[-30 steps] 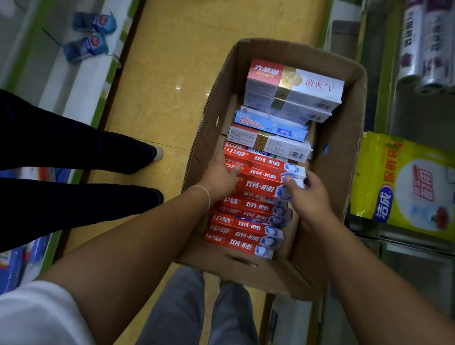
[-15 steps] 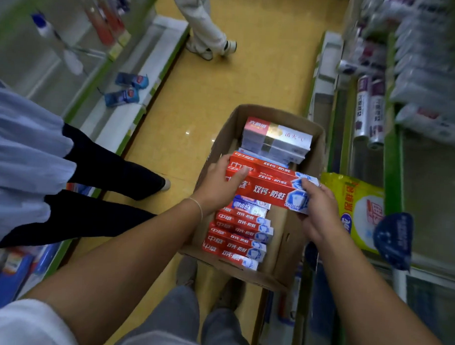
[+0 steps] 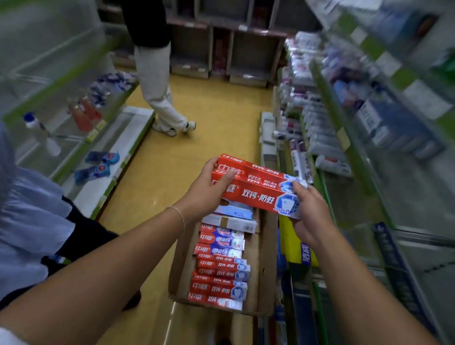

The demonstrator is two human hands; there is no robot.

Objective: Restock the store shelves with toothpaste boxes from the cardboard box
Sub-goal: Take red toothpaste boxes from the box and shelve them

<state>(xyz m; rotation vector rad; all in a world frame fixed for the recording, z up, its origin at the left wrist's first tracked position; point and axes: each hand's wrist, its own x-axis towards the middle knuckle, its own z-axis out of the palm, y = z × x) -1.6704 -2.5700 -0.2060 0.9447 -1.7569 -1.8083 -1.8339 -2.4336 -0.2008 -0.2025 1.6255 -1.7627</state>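
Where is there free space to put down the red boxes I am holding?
Bare shelf lies low on the left, beyond the blue packs. The right shelves look crowded. The cardboard box has a bare strip along its right wall.

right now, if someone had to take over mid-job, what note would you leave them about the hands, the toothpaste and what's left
Left hand grips the left end of a stack of red toothpaste boxes; right hand grips the right end.
The stack is held above the cardboard box, which sits on the floor by the right-hand shelves.
Done: this stack is out of the cardboard box.
Left: place it on a shelf; none of it is shelved yet. More red boxes and some white and blue ones remain in the cardboard box.
Two other people stand in the aisle, one close on the left, one farther ahead.
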